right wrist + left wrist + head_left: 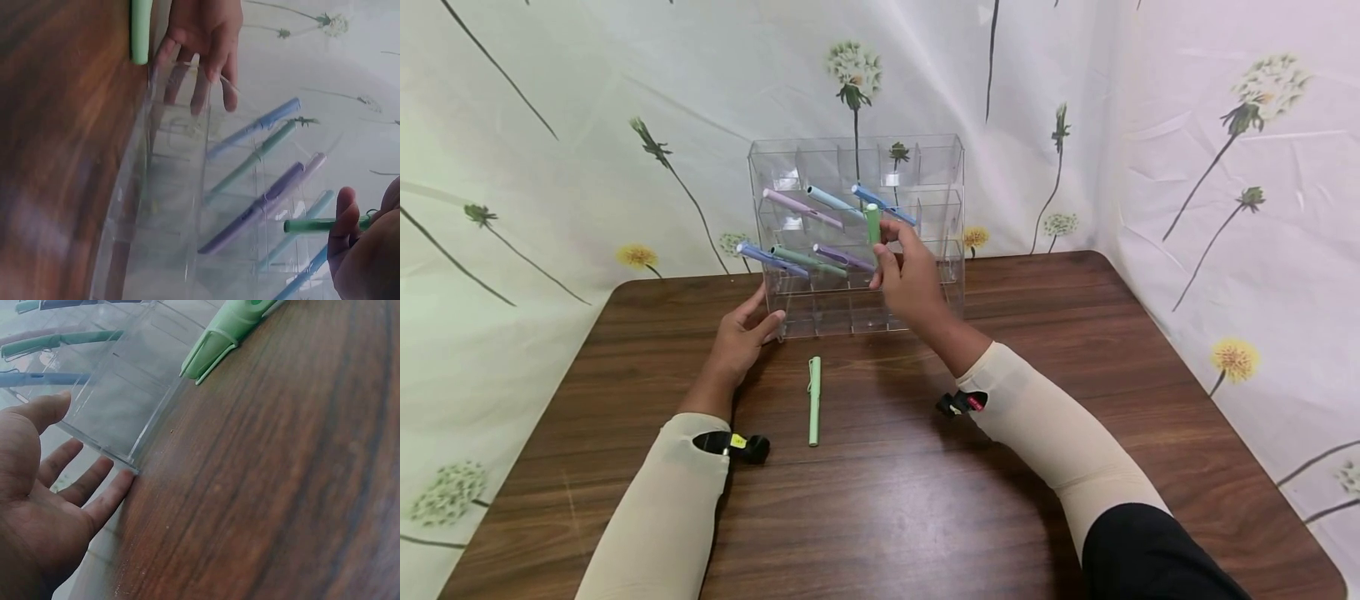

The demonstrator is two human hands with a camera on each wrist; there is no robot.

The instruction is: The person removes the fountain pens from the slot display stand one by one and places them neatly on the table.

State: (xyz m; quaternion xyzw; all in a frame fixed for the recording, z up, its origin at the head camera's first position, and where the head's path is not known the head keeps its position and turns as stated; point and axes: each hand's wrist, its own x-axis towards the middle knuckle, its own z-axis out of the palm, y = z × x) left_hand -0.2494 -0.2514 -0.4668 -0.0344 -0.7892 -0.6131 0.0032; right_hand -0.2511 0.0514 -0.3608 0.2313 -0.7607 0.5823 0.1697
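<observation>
A clear plastic tiered organizer (868, 315) stands at the back of the table. My left hand (739, 343) rests against its lower left corner, fingers extended along the side in the left wrist view. In front of the organizer's right half, my right hand (912, 275) pinches a green pen (872, 223) between thumb and fingers. Slanting in the upper tier are a lilac pen (802, 208), a light blue pen (835, 202) and a blue pen (889, 207). One tier below sit a periwinkle pen (772, 260), a teal-green pen (808, 261) and a purple pen (842, 257).
On the brown wooden table (880, 517), a light green pen (815, 402) lies in front of the organizer, its clip towards the back. A white dandelion-print cloth (700, 83) hangs behind and around the table.
</observation>
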